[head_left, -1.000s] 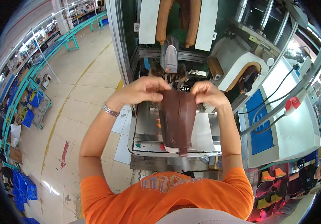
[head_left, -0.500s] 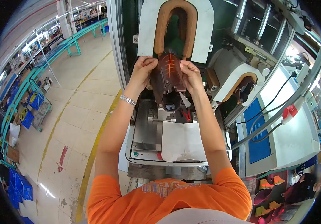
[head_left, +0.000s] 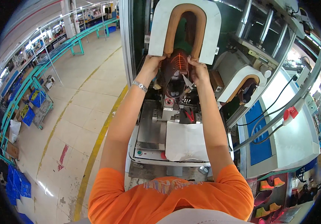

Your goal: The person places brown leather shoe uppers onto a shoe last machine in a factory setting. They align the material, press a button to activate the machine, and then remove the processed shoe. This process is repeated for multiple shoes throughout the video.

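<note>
A dark brown leather shoe (head_left: 171, 72) with orange-red lines across its lacing is held between my two hands. Its toe end points away from me, into the mouth of a tan U-shaped pad (head_left: 170, 30) set in a white plate (head_left: 156, 31). My left hand (head_left: 153, 67) has its fingers closed on the shoe's left side. On the right side my right hand (head_left: 199, 71) grips it in a pinch. A pale tag (head_left: 187, 81) hangs by the shoe's opening. The toe is partly hidden inside the machine.
A second white plate with a tan pad (head_left: 239, 87) holds another dark shoe (head_left: 247, 90) at right. White paper (head_left: 184, 142) and red-handled pliers (head_left: 190, 115) lie on the machine bed. A grey pole (head_left: 268, 123) slants at right. Shoes (head_left: 267, 185) stand on a rack lower right.
Both hands have moved forward with the shoe, pushing its toe end into the U-shaped pad. More of the machine bed shows beneath it, and the view has shifted slightly.
</note>
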Demonstrator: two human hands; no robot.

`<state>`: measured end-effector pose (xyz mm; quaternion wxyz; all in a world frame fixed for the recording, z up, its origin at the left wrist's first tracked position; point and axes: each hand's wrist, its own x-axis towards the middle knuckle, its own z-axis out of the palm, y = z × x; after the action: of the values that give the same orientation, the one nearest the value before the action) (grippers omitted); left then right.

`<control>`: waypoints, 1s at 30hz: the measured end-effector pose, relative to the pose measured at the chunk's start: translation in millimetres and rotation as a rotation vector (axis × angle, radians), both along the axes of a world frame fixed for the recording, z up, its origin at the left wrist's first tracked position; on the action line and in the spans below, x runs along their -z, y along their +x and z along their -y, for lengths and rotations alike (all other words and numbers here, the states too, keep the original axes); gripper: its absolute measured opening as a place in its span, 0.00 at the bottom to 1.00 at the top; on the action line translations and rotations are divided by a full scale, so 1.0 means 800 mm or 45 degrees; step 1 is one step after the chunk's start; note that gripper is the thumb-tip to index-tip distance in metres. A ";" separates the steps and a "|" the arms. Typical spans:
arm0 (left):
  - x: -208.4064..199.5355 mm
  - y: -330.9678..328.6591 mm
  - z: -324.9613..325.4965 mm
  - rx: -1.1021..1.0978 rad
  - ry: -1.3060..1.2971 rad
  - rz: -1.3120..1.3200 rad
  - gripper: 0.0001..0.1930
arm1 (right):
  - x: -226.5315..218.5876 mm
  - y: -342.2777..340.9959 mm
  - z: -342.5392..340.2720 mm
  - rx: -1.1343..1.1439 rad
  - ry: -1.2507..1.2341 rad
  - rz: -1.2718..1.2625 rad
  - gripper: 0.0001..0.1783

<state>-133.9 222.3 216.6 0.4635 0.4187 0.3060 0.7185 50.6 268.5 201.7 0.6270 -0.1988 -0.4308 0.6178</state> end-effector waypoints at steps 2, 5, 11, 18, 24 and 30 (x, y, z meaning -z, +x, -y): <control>-0.006 0.003 -0.005 -0.065 -0.070 -0.077 0.16 | -0.006 -0.009 -0.007 0.067 0.053 -0.021 0.17; -0.003 0.007 -0.021 -0.114 -0.046 0.014 0.15 | -0.008 -0.014 -0.014 0.078 -0.039 -0.068 0.18; 0.027 0.003 -0.045 -0.254 0.112 0.090 0.13 | 0.004 -0.018 0.005 0.169 -0.020 0.125 0.05; 0.055 0.048 0.137 -1.105 1.052 -1.013 0.09 | 0.175 0.021 0.091 0.442 -0.096 0.316 0.15; 0.008 0.049 0.170 -0.928 0.798 -2.094 0.16 | 0.243 -0.038 0.086 -0.625 -0.378 -0.576 0.24; 0.039 0.070 0.172 -0.931 0.693 -2.070 0.22 | 0.267 -0.048 0.039 -0.549 -0.419 -0.560 0.21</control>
<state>-77.8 84.7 185.5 -0.2624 0.7650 0.4705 0.3530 12.3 237.6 -11.7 0.5194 -0.0637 -0.2119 0.8254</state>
